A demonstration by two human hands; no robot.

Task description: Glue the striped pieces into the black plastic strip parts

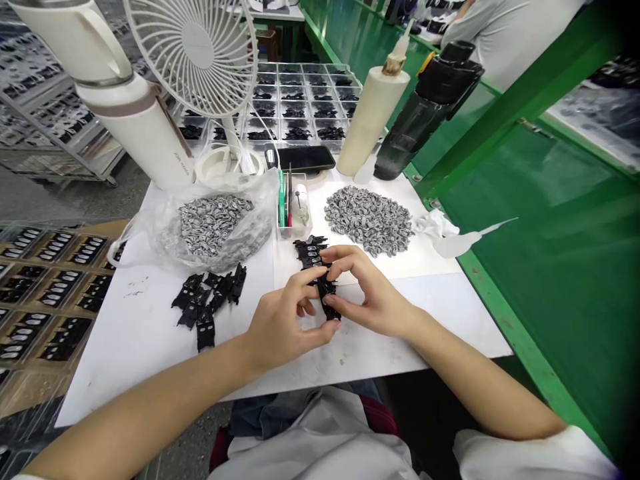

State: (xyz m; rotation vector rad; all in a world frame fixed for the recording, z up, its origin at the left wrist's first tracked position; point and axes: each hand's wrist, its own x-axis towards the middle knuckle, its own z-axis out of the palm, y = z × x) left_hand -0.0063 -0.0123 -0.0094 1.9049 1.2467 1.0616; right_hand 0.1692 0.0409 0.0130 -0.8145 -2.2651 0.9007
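Between my two hands is a small black plastic part [329, 298], held above the front of the white work surface. My left hand [285, 320] grips its left side with thumb and fingers. From the right, my right hand [373, 293] pinches the same part near its middle. Just beyond my fingertips lies a row of black parts with grey inserts [310, 251], partly hidden by my hands. Loose black parts [205, 300] lie in a heap left of my left hand. A pile of small grey pieces [369, 219] is spread behind my right hand.
A plastic bag of grey pieces [215, 223], a small tool box [294, 230], a fan [197, 47], a phone [306, 158] and bottles [373, 120] stand behind. Compartment trays [300, 100] sit at the back. A green frame [480, 287] borders the right; trays [50, 287] lie left.
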